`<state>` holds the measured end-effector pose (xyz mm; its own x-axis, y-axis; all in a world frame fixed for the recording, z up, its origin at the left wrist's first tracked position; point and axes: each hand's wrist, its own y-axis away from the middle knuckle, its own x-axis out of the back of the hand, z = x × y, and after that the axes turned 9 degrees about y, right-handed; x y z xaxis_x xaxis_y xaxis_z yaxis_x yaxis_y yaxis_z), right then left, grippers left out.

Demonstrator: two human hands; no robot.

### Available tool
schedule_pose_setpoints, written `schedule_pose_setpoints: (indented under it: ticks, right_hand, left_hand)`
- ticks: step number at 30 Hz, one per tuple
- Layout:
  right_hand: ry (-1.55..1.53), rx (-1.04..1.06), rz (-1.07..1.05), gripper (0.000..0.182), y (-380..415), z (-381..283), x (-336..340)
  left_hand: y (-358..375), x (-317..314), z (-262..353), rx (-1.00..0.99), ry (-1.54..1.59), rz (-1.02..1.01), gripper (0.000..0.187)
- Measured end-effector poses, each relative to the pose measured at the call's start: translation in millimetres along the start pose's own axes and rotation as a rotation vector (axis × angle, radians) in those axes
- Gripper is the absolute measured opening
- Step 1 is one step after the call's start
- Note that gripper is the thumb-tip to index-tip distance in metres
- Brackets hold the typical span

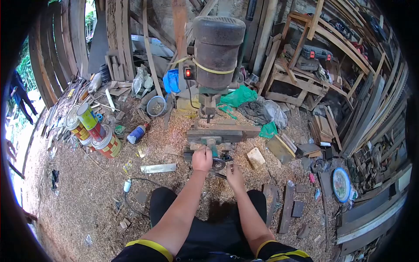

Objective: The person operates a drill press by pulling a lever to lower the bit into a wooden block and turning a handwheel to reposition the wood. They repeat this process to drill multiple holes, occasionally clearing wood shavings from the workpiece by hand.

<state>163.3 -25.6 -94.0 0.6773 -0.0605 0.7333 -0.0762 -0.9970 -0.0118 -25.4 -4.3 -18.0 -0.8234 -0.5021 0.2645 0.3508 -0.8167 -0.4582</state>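
Note:
Straight ahead stands a floor machine like a drill press, with a large dark motor (219, 52) and a bit (208, 117) pointing down below it. A wooden beam (220, 134) lies across its table under the bit. My left hand (202, 159) is closed in a fist at the front of the table, on a part hidden by the fingers. To its right is a round metal handwheel (218, 164). My right hand (234, 174) is beside the wheel's right edge, fingers curled at what looks like its crank handle; the exact grip is hard to see.
Wood shavings cover the ground. Paint cans (94, 126) and a blue bottle (138, 133) stand or lie to the left. A light metal strip (158, 168), a wood block (255, 157), planks (286, 209) and a cable (126, 201) lie around my legs. A red switch light (188, 73) glows.

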Motion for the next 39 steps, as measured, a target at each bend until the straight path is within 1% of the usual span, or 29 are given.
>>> schedule_pose_setpoints:
  ticks: [1,3,4,7,8,9,11,12,13,15,16,17,19,21,23,24,25,26,27,28,29,30,31,32,33,35,36,38,39]
  right_hand:
    - [-0.002,-0.003,-0.004,0.049,2.6,7.3,-8.0]
    - [-0.436,-0.285,-0.094,0.05,4.3,23.5,-28.8]
    - [-0.438,-0.207,-0.044,0.051,6.7,32.2,-35.5]
    - [-0.464,-0.186,-0.024,0.051,19.0,46.4,-46.7]
    - [-0.536,-0.248,-0.089,0.05,32.8,13.4,-19.0]
    - [-0.537,-0.25,-0.09,0.05,34.3,14.1,-25.6]
    - [-0.325,0.122,0.174,0.047,31.6,14.6,-38.4]
    - [-0.274,0.119,0.055,0.042,40.8,-14.4,-19.5]
    - [-0.277,0.128,0.057,0.042,41.4,-20.4,-14.8]
    - [-0.638,-0.082,-0.115,0.039,46.6,-21.1,-13.4]
    - [-0.819,-0.136,-0.145,0.032,40.7,-10.2,-24.2]
    - [-0.818,-0.133,-0.151,0.032,31.4,7.0,-40.0]
    - [-0.74,-0.12,0.025,0.031,28.8,-4.3,-33.5]
    - [-0.696,-0.122,0.032,0.029,44.3,-5.6,-31.8]
    - [-0.705,-0.007,-0.157,0.028,47.0,-2.3,-35.3]
    - [-0.751,-0.095,-0.183,0.027,51.6,-16.8,-16.0]
    - [-0.751,-0.101,-0.188,0.027,44.4,3.8,-31.7]
    - [-0.773,-0.152,-0.072,0.028,24.6,42.3,-65.9]
    - [-0.793,-0.2,0.048,0.03,11.4,62.7,-83.9]
    - [-0.51,0.004,0.164,0.037,28.6,30.3,-52.9]
    - [-0.513,0.004,0.17,0.037,44.9,3.5,-34.4]
    - [-0.538,0.096,0.15,0.041,56.8,-19.5,-23.3]
    - [-0.559,0.188,0.126,0.045,60.0,-28.5,-18.1]
    - [-0.621,0.027,0.038,0.044,49.7,4.7,-37.1]
    - [-0.623,0.025,0.035,0.044,42.4,12.1,-35.6]
    - [-0.696,-0.421,0.278,0.041,37.6,20.4,-33.9]
    - [-0.7,-0.418,0.282,0.041,41.0,11.4,-29.4]
    - [-0.509,0.012,0.223,0.039,68.3,-35.1,-2.5]
    - [-0.403,0.224,0.187,0.039,73.5,-45.2,4.6]
  left_hand:
    - [-0.4,0.2,-1.1,-0.008,0.024,-0.004,0.03]
    - [0.6,0.5,-0.8,-0.013,0.042,-0.019,0.03]
    - [0.7,-0.3,0.2,-0.016,0.026,-0.009,0.031]
    - [-0.1,-1.1,0.4,-0.017,0.007,0.014,0.032]
    - [1.3,-1.2,-0.9,-0.004,0.008,0.023,0.032]
    - [2.5,-0.4,-0.2,-0.003,0.007,0.021,0.032]
    - [1.1,-0.3,0.6,-0.022,-0.006,0.02,0.032]
    - [-1.4,-1.0,1.4,-0.031,-0.005,0.026,0.032]
    - [-1.0,-0.6,2.1,-0.027,-0.009,0.029,0.032]
    - [1.0,1.9,-0.3,-0.014,-0.021,0.038,0.032]
    - [1.5,2.4,-1.3,-0.007,-0.009,0.032,0.031]
    - [1.2,1.9,-1.2,-0.003,0.004,0.025,0.031]
    - [1.2,1.2,0.6,-0.004,0.004,0.035,0.031]
    - [1.8,2.3,1.1,-0.009,0.002,0.04,0.031]
    - [1.0,2.2,-0.6,-0.041,-0.011,0.063,0.031]
    - [1.8,3.1,-0.4,-0.036,-0.015,0.064,0.031]
    - [2.7,3.8,0.3,-0.03,-0.007,0.057,0.031]
    - [1.3,3.7,1.8,-0.031,0.003,0.05,0.031]
    - [0.1,3.3,2.6,-0.036,0.004,0.047,0.031]
    - [1.0,2.6,1.5,-0.026,0.011,0.049,0.031]
    - [1.0,2.6,0.5,-0.018,0.017,0.051,0.031]
    - [-0.5,3.5,-0.9,-0.026,0.017,0.048,0.031]
    - [-0.2,3.5,-2.4,-0.035,0.017,0.032,0.031]
    - [-0.1,3.3,-4.1,-0.04,0.015,0.019,0.031]
    - [-0.8,3.3,-4.7,-0.038,0.011,0.018,0.031]
    - [-0.3,3.4,-4.8,-0.066,0.031,0.04,0.03]
    - [-1.3,3.2,-4.0,-0.071,0.032,0.04,0.03]
    - [-0.5,3.7,-3.2,-0.058,0.002,0.023,0.029]
    - [-1.6,2.4,-2.0,-0.059,0.004,0.026,0.029]
